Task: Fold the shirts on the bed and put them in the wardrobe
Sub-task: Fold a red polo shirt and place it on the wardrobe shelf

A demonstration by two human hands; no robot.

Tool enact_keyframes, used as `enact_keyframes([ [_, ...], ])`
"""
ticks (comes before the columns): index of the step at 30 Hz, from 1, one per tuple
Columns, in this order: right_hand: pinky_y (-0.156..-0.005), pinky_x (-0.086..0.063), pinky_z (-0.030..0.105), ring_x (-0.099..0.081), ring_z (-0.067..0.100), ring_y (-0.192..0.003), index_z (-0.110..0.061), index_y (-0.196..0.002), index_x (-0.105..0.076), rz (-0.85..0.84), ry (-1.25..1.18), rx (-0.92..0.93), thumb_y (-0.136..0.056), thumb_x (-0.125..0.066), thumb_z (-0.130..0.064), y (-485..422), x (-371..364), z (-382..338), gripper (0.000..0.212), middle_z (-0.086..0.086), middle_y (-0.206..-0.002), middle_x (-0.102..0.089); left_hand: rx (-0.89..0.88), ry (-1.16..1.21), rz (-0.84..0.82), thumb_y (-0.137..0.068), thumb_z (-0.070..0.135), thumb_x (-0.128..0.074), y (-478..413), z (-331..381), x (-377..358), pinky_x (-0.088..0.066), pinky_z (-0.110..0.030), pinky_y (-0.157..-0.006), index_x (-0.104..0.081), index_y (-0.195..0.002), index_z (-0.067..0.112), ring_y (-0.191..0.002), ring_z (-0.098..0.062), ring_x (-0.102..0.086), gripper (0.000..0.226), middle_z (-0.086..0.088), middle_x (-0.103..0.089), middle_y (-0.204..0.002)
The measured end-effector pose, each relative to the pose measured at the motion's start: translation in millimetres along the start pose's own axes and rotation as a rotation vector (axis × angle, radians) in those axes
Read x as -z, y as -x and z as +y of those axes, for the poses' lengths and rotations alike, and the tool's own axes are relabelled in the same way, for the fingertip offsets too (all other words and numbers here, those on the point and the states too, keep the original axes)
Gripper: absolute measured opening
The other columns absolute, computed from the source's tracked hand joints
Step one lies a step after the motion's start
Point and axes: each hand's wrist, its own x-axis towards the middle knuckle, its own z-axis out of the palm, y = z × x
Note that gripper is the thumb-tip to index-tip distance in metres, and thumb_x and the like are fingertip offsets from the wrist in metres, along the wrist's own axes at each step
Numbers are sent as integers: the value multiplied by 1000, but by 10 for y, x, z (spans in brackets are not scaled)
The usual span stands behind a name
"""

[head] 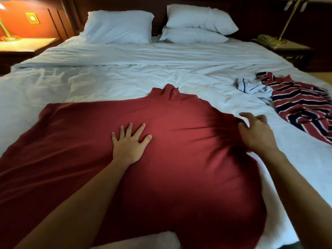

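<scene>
A plain red shirt [170,177] lies spread on the white bed [125,81], collar pointing toward the pillows. My left hand [130,142] presses flat on its middle with the fingers spread. At the shirt's right shoulder edge is my right hand [255,133], fingers loosely bent and lifted, nothing visibly between them. Fabric wrinkles fan out from under its palm. A red, navy and white striped shirt [301,105] lies crumpled near the bed's right edge, with a small white garment [251,88] beside it. No wardrobe is in view.
Three white pillows [118,27] lean at the headboard. A lit bedside table [27,44] stands at the left. Another table with a telephone [265,39] and a brass lamp stem stands at the right. A white cloth edge [143,239] shows at the bottom.
</scene>
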Motion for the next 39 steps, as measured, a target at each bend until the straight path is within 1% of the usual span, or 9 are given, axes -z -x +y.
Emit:
enact_keyframes([
  [3,-97,-42,42,-52,39,-115,-25,-136,-52,-147,0,-171,-92,-50,-36,331,152,265,45,23,-122,-56,-5,4,2,-91,78,-14,27,6,6,5,-56,-122,-6,-154,55,-155,-27,0,67,2,-7,-168],
  [7,-97,-41,37,-57,32,-118,-26,-134,-57,-231,-59,-110,-92,-63,-41,781,219,198,45,8,-121,-67,-51,25,11,-94,75,-14,150,15,33,4,-52,-124,-10,-155,51,-155,-23,-1,66,2,-8,-168],
  [14,-97,-45,41,-60,40,-111,-21,-129,-64,-180,99,-8,-94,-52,-9,952,108,239,39,16,-125,-66,-74,45,-51,-97,71,-18,483,-30,126,5,-46,-125,-11,-155,51,-155,-20,2,62,3,-5,-169],
  [19,-98,-48,36,-60,31,-115,-24,-123,-68,-391,351,-54,-96,-51,-20,1008,330,358,32,8,-127,-65,-64,41,-114,-96,72,-18,641,-91,209,8,-46,-124,-7,-155,53,-155,-21,6,62,4,-1,-169],
  [24,-83,-52,36,-63,32,-99,-18,-108,-68,-400,511,-67,-84,-63,-54,1003,577,145,43,9,-101,-64,-59,20,-157,-96,73,-15,738,-122,249,9,-48,-124,-3,-155,53,-155,-23,9,63,4,3,-169],
  [28,-100,-38,47,-43,33,-125,-41,-137,-50,-186,485,178,-84,-48,-69,1357,540,-123,60,8,-134,-47,-70,14,-163,-96,73,-15,798,-149,274,9,-48,-124,-4,-155,53,-155,-23,8,63,3,3,-169],
  [32,-117,-22,49,-18,25,-148,-53,-150,-22,-471,393,413,-59,6,-97,1802,229,-248,105,-1,-162,-19,-88,15,-163,-96,72,-17,870,-180,284,8,-47,-124,-6,-155,53,-155,-24,6,62,4,1,-169],
  [35,-122,-1,42,7,22,-153,-51,-153,3,-527,387,457,-65,7,-91,1961,26,-116,97,0,-166,4,-100,3,-168,-96,72,-16,923,-209,304,6,-47,-124,-6,-155,53,-155,-24,4,62,4,0,-169],
  [39,-123,-4,38,-3,12,-152,-56,-150,-14,-459,274,457,-64,14,-94,1876,107,18,98,-9,-165,-12,-164,-4,-173,-97,71,-19,1001,-242,308,4,-47,-124,-11,-154,55,-155,-25,2,59,7,-3,-169],
])
